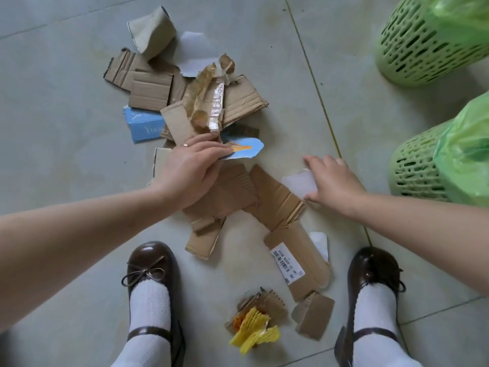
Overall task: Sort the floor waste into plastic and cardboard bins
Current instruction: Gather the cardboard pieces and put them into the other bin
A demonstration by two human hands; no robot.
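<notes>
Reaching into scattered brown cardboard scraps (232, 192) on the pale tiled floor (66, 133).
The left hand (190, 165) pinches a torn blue-and-orange printed card piece (244, 149); the right hand (333, 181) curls round a white plastic piece (297, 182), near two green perforated plastic bins (423, 49) lined with green bags.

At 1 and 3 o'clock, 2 green bins (412, 49) run past the right edge. The left hand (190, 165) hides part of the blue card (246, 151).
</notes>
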